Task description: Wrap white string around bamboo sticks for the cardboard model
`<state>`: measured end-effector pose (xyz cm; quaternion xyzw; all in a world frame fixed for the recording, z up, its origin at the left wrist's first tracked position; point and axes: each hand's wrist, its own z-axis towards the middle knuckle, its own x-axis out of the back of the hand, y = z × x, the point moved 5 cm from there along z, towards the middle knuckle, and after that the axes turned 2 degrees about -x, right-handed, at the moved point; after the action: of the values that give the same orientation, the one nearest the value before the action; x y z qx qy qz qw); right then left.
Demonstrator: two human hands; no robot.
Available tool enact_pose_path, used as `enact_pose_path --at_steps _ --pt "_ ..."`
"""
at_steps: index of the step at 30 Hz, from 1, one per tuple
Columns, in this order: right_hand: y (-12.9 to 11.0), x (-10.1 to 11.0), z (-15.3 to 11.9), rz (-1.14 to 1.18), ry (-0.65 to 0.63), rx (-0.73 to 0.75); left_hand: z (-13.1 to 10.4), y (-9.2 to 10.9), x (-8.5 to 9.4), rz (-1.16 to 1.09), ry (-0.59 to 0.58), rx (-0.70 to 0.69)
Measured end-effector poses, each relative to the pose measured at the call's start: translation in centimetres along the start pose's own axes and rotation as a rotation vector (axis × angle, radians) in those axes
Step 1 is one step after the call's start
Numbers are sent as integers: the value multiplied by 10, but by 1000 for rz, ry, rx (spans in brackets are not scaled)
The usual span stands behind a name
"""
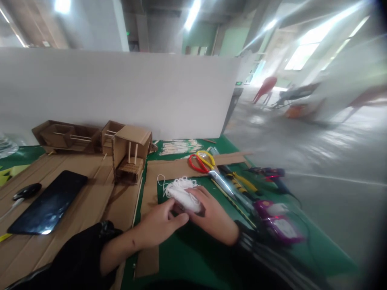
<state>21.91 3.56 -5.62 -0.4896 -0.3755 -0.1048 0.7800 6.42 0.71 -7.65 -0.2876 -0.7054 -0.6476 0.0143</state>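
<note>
A bundle of white string point(182, 195) with loose loops on top is between my two hands, just above the green table. My right hand point(211, 213) is closed around its right side, thumb below and fingers over the top. My left hand point(161, 222) touches the lower left of the bundle with thumb and fingers curled; its fingertips are partly hidden. One loose loop of string hangs out to the left. Scissors point(211, 169) with one red and one yellow handle lie beyond my right hand.
Cardboard models point(130, 151) stand at the back left, near a phone point(50, 203) on cardboard sheets point(90, 193). Wooden sticks point(179, 147) lie at the back. Pliers point(246, 183), a glue gun point(272, 177) and a purple packet point(278, 223) lie right. A white partition point(121, 88) rises behind.
</note>
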Motion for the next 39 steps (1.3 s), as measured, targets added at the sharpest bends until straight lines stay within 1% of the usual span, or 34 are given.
enact_pose_path --at_steps 2,6,9,11,14,17,19,22,24,26,28,30,32,34,35,37,39 --pt "-2 -4 -3 22 -5 -2 6 -6 -6 -107 52 13" --pt "-6 -9 -8 39 -10 -15 10 -12 -7 -197 168 15" --pt "-9 -7 -10 90 -17 -4 7 -15 -5 -237 193 20" --pt "-10 -3 -9 137 -4 23 5 -18 -4 -261 189 35" --pt "-6 6 -8 153 89 31 1 -23 1 -265 197 51" --pt "2 12 -7 111 213 -32 -1 -26 8 -224 256 50" --pt "6 15 -6 84 266 -72 -2 -27 13 -187 296 57" --pt "8 17 -6 58 294 -96 -4 -23 19 -108 352 62" --pt "9 18 -6 50 299 -101 -5 -21 23 -97 384 54" --pt "10 19 -6 42 304 -113 -4 -21 26 -141 416 61" --pt "11 20 -6 29 318 -124 -4 -23 28 -220 440 108" --pt "13 23 -7 9 341 -136 -3 -27 27 -323 421 174" --pt "16 24 -7 -20 359 -155 -4 -27 25 -430 355 225" --pt "20 26 -7 -54 368 -174 -5 -24 23 -498 286 237" --pt "22 26 -6 -69 368 -177 -6 -21 24 -514 276 228" --pt "26 28 -4 -101 365 -168 -10 -15 29 -532 310 201" --pt "23 31 -5 -148 381 -139 -14 -9 34 -554 365 175"
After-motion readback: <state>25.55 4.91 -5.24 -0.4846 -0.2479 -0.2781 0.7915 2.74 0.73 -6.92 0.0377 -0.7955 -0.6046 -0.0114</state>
